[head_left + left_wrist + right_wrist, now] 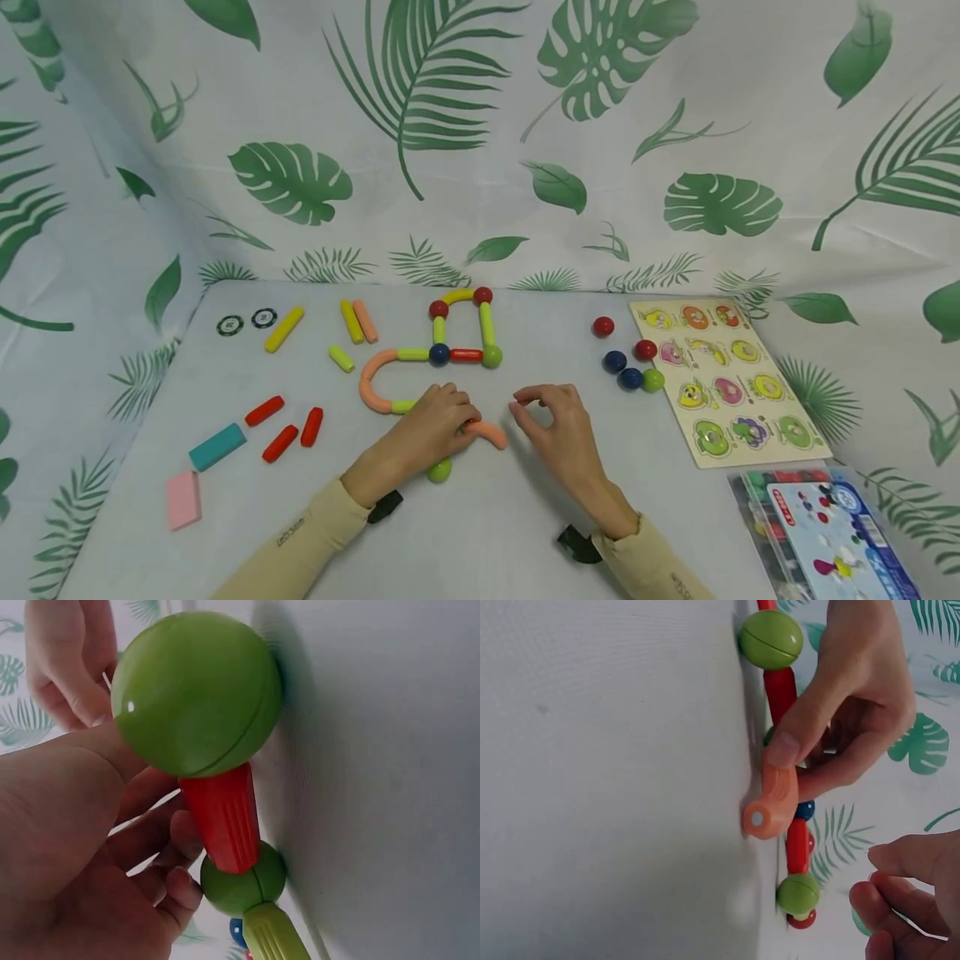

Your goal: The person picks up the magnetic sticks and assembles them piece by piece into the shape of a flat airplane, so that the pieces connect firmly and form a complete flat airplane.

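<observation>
In the head view my left hand (438, 421) pinches a curved orange magnetic stick (491, 433) between thumb and fingers. Its free end, with a pale round tip, shows in the right wrist view. Below that hand lies a green ball (439, 471); the left wrist view shows a red stick (225, 817) joining two green balls. My right hand (562, 433) hovers to the right of the orange stick, fingers bent, nothing visible between thumb and fingertips. Beyond the hands, a joined shape includes a blue ball (439, 354), a red stick (467, 356) and an orange arc (369, 382).
Loose red sticks (281, 443), a teal block (217, 447) and a pink block (183, 500) lie left. Yellow sticks (284, 329) and two round chips (230, 325) sit farther back. Right are loose balls (615, 361), a fruit puzzle board (705, 454) and a plastic box (832, 533).
</observation>
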A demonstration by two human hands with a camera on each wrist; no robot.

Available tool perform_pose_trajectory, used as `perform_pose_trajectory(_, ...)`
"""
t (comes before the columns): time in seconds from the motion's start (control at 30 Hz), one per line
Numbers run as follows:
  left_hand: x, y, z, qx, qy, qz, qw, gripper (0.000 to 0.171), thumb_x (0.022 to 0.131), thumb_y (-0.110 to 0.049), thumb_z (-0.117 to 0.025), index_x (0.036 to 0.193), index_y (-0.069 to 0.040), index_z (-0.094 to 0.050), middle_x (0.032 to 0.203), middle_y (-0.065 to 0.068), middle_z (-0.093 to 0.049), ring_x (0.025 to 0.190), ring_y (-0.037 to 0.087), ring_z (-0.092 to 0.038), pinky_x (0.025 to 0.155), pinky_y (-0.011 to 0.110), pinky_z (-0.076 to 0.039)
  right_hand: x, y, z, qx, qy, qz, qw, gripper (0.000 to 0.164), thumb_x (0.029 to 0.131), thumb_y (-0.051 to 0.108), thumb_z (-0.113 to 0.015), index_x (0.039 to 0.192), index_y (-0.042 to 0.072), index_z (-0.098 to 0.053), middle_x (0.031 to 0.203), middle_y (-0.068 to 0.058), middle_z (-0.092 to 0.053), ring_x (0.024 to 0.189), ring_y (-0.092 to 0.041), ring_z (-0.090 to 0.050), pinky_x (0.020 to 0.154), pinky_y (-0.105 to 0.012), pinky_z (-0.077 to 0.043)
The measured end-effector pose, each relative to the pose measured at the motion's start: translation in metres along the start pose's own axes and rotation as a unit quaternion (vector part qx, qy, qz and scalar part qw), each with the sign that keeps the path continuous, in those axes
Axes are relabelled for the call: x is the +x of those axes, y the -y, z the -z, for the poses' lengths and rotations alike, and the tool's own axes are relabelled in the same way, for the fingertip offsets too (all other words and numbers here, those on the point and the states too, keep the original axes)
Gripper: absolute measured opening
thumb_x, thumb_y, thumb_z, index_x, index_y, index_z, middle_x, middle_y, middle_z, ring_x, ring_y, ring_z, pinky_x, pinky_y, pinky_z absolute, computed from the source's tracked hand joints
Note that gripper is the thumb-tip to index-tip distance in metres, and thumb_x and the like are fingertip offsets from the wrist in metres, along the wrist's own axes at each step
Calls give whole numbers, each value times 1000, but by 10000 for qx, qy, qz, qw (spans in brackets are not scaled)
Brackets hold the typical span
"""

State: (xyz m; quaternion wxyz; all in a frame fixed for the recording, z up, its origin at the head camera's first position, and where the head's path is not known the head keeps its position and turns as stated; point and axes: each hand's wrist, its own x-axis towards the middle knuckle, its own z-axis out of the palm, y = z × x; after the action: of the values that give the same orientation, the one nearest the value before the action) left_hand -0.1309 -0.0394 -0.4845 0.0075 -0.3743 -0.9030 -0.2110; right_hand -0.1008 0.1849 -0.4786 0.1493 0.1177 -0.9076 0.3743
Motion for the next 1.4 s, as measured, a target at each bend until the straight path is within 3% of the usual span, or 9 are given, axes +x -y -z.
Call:
perform_pose_trajectory(0.13,-3,1,3,-68,-88,-68,9999,17,91,-25,-77,104,-13,-77,94,-2,-70,89,14,-55,81,30,-46,-2,0,-2,-4,194,86,9998,16,88,16,-81,101,11,-75,95,1,-74,94,-27,-60,80,-39,-51)
perform_pose_trajectory(0.3,-15,11,20,-468,-390,-32,9981,24,91,-21,-77,113,-10,-76,105,0,-71,99,16,-59,94,37,-49,-4,3,-6,60,686,40,9976,18,87,16,-81,104,12,-75,98,2,-74,96,-25,-59,81,-38,-51)
perform_pose_trajectory(0.47,-29,25,32,-619,-966,124,9933,22,89,-17,-80,110,-12,-78,105,-2,-72,98,15,-58,90,34,-51,-6,6,-11,150,1163,42,9931,24,84,18,-84,105,13,-75,101,5,-73,97,-21,-57,82,-39,-52)
perform_pose_trajectory(0.6,-37,35,36,-568,-1190,224,9910,20,87,-17,-81,107,-13,-79,101,-3,-72,98,13,-60,92,33,-52,-7,5,-14,-185,1400,269,9896,24,81,20,-87,103,17,-77,103,7,-74,98,-13,-55,85,-35,-50)
perform_pose_trajectory(0.9,-47,42,34,-633,-1244,248,9899,18,87,-15,-81,104,-11,-79,98,-2,-72,98,14,-60,87,31,-54,-5,1,-20,-800,1576,530,9828,30,80,25,-88,108,19,-79,108,1,-74,100,-17,-58,88,-40,-51)
perform_pose_trajectory(1.13,-48,44,33,-705,-1278,192,9891,20,86,-15,-82,105,-10,-79,98,-2,-73,97,13,-60,85,29,-55,-4,-3,-17,-923,1672,212,9814,27,84,20,-84,110,18,-80,103,1,-68,95,-15,-52,82,-33,-49)
perform_pose_trajectory(1.4,-51,37,38,-917,-833,135,9922,21,88,-17,-81,108,-11,-78,102,-2,-71,101,11,-61,87,27,-56,-1,-8,-12,-761,1625,184,9836,23,91,24,-78,111,14,-78,99,4,-73,91,-12,-53,79,-32,-47)
